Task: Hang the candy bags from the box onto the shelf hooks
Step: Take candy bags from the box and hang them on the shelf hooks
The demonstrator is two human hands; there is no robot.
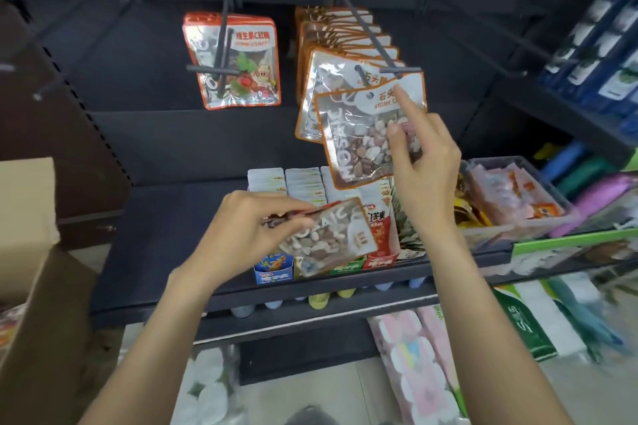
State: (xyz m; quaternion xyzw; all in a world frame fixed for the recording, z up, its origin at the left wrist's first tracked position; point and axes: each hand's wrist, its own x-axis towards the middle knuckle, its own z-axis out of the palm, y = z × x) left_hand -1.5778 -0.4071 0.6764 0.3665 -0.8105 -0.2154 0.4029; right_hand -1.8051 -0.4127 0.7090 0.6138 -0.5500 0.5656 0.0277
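Two bare forearms rise from the bottom edge toward the shelf (155,235). At centre frame the left hand (253,229) pinches a candy bag (331,238) by its edge between thumb and curled fingers; this bag lies tilted, almost flat, above the packs (305,185) standing in rows on the shelf. Right of centre, the right hand (426,155) holds a second bag (362,138) of stone-like candy, thumb pressed on its front, index finger stretched up to its top edge, the other fingers curled behind. That bag hangs tilted at the tip of the right hook (371,36); whether its hole is on the prong I cannot tell. Behind it, a row of like bags (340,31) fills the same hook back to the wall. In the upper middle, a left hook (224,34) carries red-edged bags (238,62) with a cartoon print. Bare hooks jut out at the upper left and upper right. At the left edge stands the cardboard box (27,217), flap open, contents out of sight except a blurred corner. At the right, a clear bin (518,197) holds small wrapped packs, and blue packs (600,45) are stacked at the upper right. Below the shelf lie pink and green soft packs, blurred
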